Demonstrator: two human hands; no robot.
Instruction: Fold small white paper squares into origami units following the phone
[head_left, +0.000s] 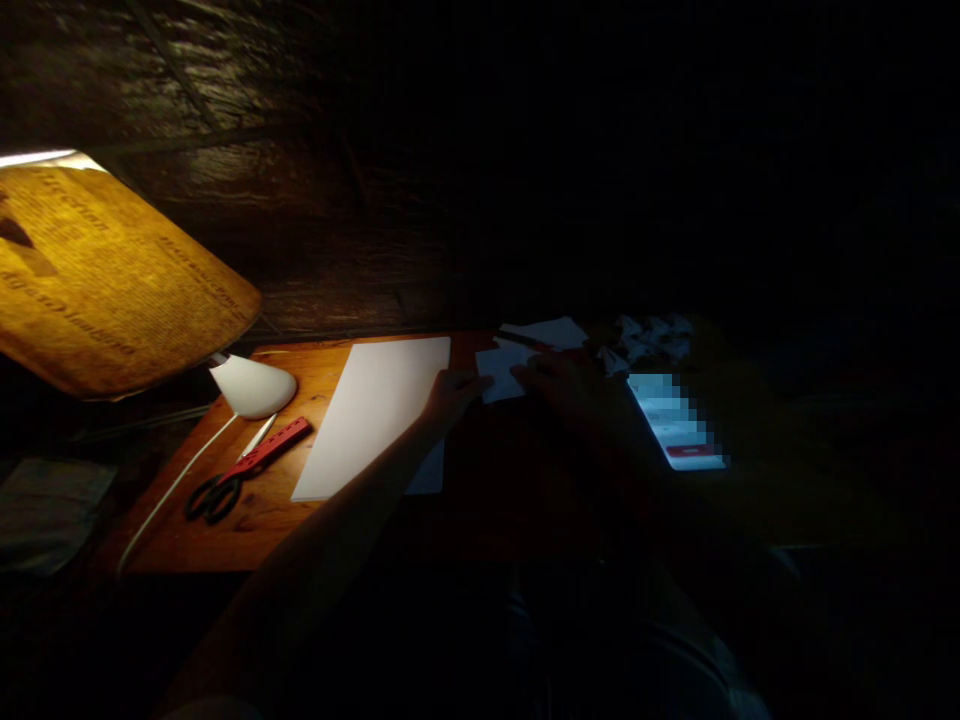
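Observation:
A small white piece of paper (501,372) is held between my two hands over the dim middle of the table. My left hand (455,392) grips its left edge, with the thumb on top. At its right side, my right hand (551,378) pinches the paper; most of this hand is lost in shadow. Just behind lie more white paper pieces (559,332), with a dark, thin object (525,340) across them that I cannot make out. A large white sheet stack (382,400) lies to the left, partly under my left forearm.
Scissors (214,498) and a red perforated strip (277,445) lie at the left of the wooden table (225,545). A lit lamp (255,387) with a printed shade stands behind, its cord hanging over the edge. A glowing phone (675,420) and several folded paper shapes (652,338) are at right.

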